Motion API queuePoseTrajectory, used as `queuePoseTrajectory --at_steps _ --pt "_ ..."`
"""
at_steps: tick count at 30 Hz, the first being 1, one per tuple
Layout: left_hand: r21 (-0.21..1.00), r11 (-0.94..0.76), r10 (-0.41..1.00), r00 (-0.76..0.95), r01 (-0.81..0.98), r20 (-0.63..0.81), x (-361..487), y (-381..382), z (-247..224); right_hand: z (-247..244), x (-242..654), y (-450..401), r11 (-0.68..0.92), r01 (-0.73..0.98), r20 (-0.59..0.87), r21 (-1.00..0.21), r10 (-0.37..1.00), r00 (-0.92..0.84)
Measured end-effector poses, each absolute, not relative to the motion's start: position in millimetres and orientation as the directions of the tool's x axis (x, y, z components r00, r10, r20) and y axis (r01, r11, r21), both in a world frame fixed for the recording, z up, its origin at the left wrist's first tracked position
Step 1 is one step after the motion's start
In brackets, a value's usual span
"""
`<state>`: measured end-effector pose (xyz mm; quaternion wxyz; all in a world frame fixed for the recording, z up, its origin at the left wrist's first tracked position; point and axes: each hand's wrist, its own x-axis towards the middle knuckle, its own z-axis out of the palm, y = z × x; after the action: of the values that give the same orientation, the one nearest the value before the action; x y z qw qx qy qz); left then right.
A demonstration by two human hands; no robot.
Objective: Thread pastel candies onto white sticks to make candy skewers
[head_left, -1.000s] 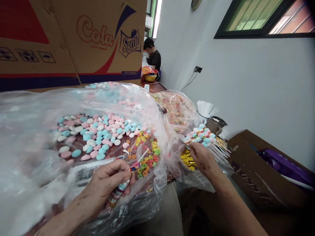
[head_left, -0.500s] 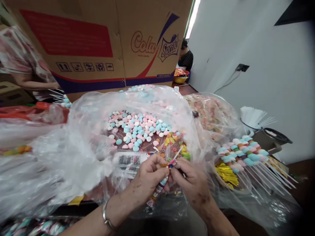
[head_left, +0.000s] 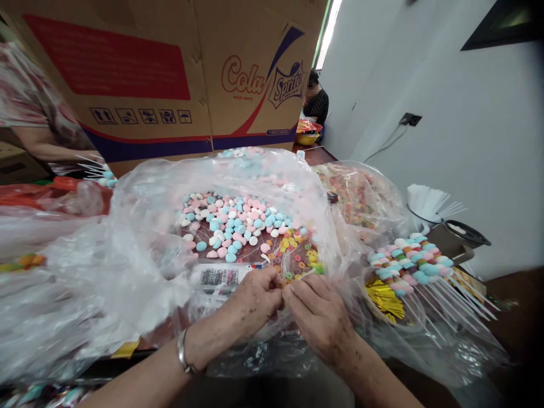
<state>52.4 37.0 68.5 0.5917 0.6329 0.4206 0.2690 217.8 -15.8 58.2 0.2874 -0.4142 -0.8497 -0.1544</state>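
Carton (Cola-printed), wall socket, mug

Slim white stick poking out just above fingers of right hand, short pale length slanting up toward right. Left hand and right pressing together, fingers curling closed around piece at its lower part. Remainder hiding behind knuckles, its shape escaping view. Visible tip pointing toward small colored candy rings lying just beyond.

My left hand and right hand meet, fingers curled inward; both forearms extend forward and converge.
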Motion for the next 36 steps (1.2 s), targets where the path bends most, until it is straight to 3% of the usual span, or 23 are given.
queuePoseTrajectory --at_steps 2,5,7,11,14,16,17,19,20,22,24,26,29,31,33,36 --pt "0.962 0.076 0.69 0.683 0.264 -0.242 50 46 77 65 226 -13 0.726 0.679 0.532 0.105 0.536 -0.656" --pt "0.946 0.17 0.432 0.842 0.277 -0.324 47 56 86 76 235 -7 0.84 0.536 0.406 0.084 0.462 -0.788" --pt "0.93 0.191 0.343 0.866 0.314 -0.363 45 59 90 82 237 -7 0.873 0.484 0.352 0.059 0.436 -0.829" --pt "0.918 -0.041 0.429 0.836 0.395 -0.341 47 56 93 82 229 -15 0.824 0.542 0.346 0.165 0.466 -0.814" --pt "0.835 -0.38 0.673 0.738 0.398 -0.045 54 48 89 70 222 -13 0.658 0.714 0.501 0.239 0.546 -0.671" --pt "0.689 -0.577 0.769 0.578 0.44 0.275 60 40 85 63 220 -3 0.535 0.836 0.635 0.121 0.606 -0.479" --pt "0.608 -0.642 0.76 0.495 0.468 0.422 62 35 84 61 220 4 0.483 0.876 0.673 -0.008 0.65 -0.353" --pt "0.504 -0.724 0.684 0.395 0.47 0.614 66 26 80 61 220 17 0.382 0.843 0.644 -0.379 0.763 -0.055" --pt "0.508 -0.745 0.661 0.369 0.432 0.654 67 22 79 62 218 22 0.326 0.75 0.575 -0.575 0.814 0.086" --pt "0.704 -0.65 0.757 0.33 0.287 0.564 67 19 78 68 212 26 0.24 0.471 0.399 -0.849 0.876 0.272" --pt "0.948 -0.312 0.911 0.305 0.072 0.276 64 25 79 74 201 21 0.215 0.246 0.283 -0.945 0.916 0.284" --pt "0.994 0.003 0.954 0.3 -0.112 0.031 58 36 87 79 189 12 0.216 0.159 0.244 -0.963 0.952 0.184" --pt "0.947 0.059 0.932 0.357 -0.315 0.061 39 55 107 83 182 5 0.205 0.179 0.222 -0.962 0.972 0.08" --pt "0.958 0.049 0.812 0.569 -0.281 0.125 24 61 120 84 185 7 0.221 0.234 0.255 -0.947 0.959 0.127" --pt "0.996 -0.009 0.703 0.707 -0.094 0.073 14 61 124 84 188 12 0.271 0.303 0.337 -0.914 0.922 0.191" --pt "0.999 0.04 0.79 0.613 -0.02 -0.019 15 55 111 82 183 14 0.338 0.322 0.403 -0.885 0.9 0.164"
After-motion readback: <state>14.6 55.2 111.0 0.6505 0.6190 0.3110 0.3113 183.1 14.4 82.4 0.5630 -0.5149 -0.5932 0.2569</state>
